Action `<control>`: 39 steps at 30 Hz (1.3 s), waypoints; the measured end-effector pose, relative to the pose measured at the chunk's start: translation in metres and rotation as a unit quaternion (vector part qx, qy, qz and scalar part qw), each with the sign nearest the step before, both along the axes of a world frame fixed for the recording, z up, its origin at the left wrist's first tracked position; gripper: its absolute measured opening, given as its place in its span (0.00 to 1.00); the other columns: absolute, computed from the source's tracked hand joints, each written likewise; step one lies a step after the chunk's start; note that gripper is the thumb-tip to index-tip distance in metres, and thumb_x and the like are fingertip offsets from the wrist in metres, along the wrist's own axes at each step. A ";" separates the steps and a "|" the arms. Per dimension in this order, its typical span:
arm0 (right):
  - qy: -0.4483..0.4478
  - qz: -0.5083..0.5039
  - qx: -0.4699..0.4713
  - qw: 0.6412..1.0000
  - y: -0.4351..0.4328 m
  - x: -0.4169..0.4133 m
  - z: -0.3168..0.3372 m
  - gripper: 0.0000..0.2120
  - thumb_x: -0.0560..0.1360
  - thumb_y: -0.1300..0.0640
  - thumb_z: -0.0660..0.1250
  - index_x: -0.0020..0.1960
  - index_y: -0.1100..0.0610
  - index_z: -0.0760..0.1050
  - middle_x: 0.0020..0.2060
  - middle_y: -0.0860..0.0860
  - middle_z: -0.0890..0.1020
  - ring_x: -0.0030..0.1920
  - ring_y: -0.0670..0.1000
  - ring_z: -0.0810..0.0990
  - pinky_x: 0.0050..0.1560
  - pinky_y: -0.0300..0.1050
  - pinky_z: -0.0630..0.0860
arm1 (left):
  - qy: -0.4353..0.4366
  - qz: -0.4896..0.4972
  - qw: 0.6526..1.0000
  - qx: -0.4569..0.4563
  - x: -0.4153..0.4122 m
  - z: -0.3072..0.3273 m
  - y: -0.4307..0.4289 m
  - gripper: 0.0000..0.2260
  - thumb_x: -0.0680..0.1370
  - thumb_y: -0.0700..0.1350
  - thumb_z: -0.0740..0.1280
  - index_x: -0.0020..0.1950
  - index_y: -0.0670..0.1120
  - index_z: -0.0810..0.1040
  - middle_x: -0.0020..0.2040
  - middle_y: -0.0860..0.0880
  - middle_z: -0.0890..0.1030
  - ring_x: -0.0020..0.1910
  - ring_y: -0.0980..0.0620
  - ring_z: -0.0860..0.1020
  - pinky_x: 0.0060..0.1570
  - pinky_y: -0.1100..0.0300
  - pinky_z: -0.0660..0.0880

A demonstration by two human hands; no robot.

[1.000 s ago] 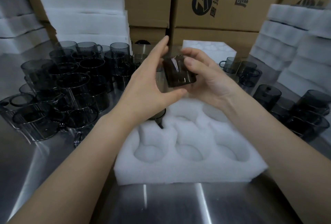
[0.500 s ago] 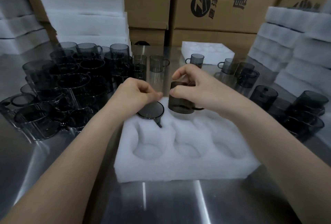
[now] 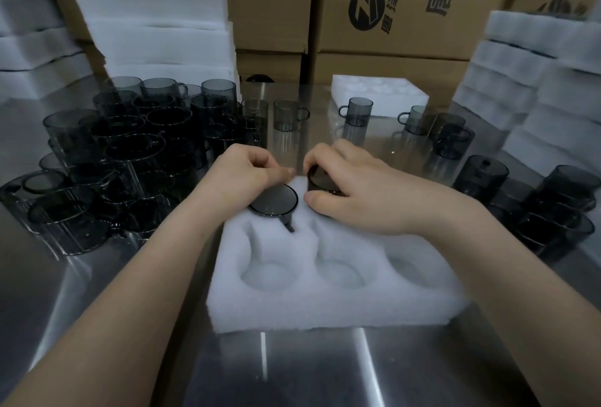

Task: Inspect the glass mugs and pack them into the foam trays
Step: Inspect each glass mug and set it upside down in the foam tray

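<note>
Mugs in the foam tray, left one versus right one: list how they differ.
The left mug sits in the foam tray's back-left pocket; the right mug is in the back-middle one. The left mug is mostly uncovered, with its handle toward the camera; the right mug is gripped by the right hand, and its handle is hidden. Both are dark smoked glass.

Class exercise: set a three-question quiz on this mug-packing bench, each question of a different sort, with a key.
1. True or false: the three near pockets of the foam tray are empty.
2. The right hand grips the held mug at which pocket? A back left; B back middle; C near right.
3. Fill in: the handle of the seated mug points ___ the person.
Key: 1 true; 2 B; 3 toward.
</note>
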State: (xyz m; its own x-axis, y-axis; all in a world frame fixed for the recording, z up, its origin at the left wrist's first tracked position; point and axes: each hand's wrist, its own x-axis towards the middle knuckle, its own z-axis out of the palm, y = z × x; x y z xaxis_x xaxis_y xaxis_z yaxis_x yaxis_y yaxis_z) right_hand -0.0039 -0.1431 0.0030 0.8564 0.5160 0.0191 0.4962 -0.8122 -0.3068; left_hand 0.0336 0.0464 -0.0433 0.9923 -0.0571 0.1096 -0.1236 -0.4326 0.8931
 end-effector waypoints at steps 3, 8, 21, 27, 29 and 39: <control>0.040 -0.016 -0.006 0.999 0.001 0.000 0.003 0.11 0.79 0.43 0.56 0.61 0.44 0.64 0.57 0.46 0.67 0.61 0.50 0.68 0.65 0.51 0.64 | 0.004 -0.002 1.000 -0.003 0.001 0.000 -0.001 0.14 0.72 0.51 0.74 0.30 0.50 0.78 0.26 0.57 0.75 0.26 0.61 0.72 0.35 0.62 0.68; 0.132 -0.056 0.053 0.988 0.001 0.002 0.008 0.17 0.78 0.37 0.53 0.57 0.47 0.69 0.59 0.46 0.69 0.54 0.49 0.76 0.52 0.43 0.73 | -0.004 -0.002 1.000 0.000 0.001 -0.001 -0.001 0.12 0.72 0.50 0.74 0.33 0.46 0.79 0.26 0.56 0.75 0.26 0.61 0.72 0.35 0.62 0.68; 0.104 -0.039 -0.071 0.991 0.004 0.002 -0.003 0.23 0.82 0.39 0.46 0.75 0.44 0.54 0.75 0.47 0.60 0.71 0.50 0.62 0.66 0.45 0.56 | 0.002 -0.011 1.000 -0.006 0.003 -0.002 0.000 0.13 0.73 0.51 0.74 0.31 0.48 0.78 0.26 0.56 0.76 0.26 0.62 0.73 0.34 0.63 0.68; 0.079 -0.051 -0.183 0.979 0.008 0.001 -0.019 0.36 0.74 0.29 0.37 0.77 0.41 0.31 0.79 0.51 0.43 0.78 0.51 0.38 0.76 0.57 0.37 | 0.002 -0.017 1.000 -0.009 0.003 -0.002 0.000 0.12 0.73 0.50 0.73 0.32 0.48 0.78 0.25 0.57 0.76 0.25 0.62 0.73 0.32 0.64 0.68; 0.081 -0.053 -0.187 0.977 0.008 0.001 -0.017 0.38 0.72 0.27 0.37 0.77 0.41 0.31 0.79 0.51 0.43 0.78 0.51 0.38 0.75 0.57 0.38 | 0.004 -0.016 1.000 -0.009 0.004 -0.003 0.000 0.11 0.73 0.50 0.74 0.33 0.47 0.79 0.25 0.57 0.76 0.25 0.62 0.73 0.32 0.64 0.68; -0.134 -0.405 -0.033 0.904 -0.074 0.058 0.018 0.14 0.77 0.51 0.60 0.55 0.56 0.78 0.59 0.60 0.78 0.62 0.63 0.74 0.65 0.58 0.69 | 0.023 -0.001 1.000 -0.014 0.001 -0.001 0.002 0.14 0.72 0.53 0.74 0.30 0.49 0.77 0.28 0.56 0.77 0.29 0.60 0.75 0.39 0.61 0.72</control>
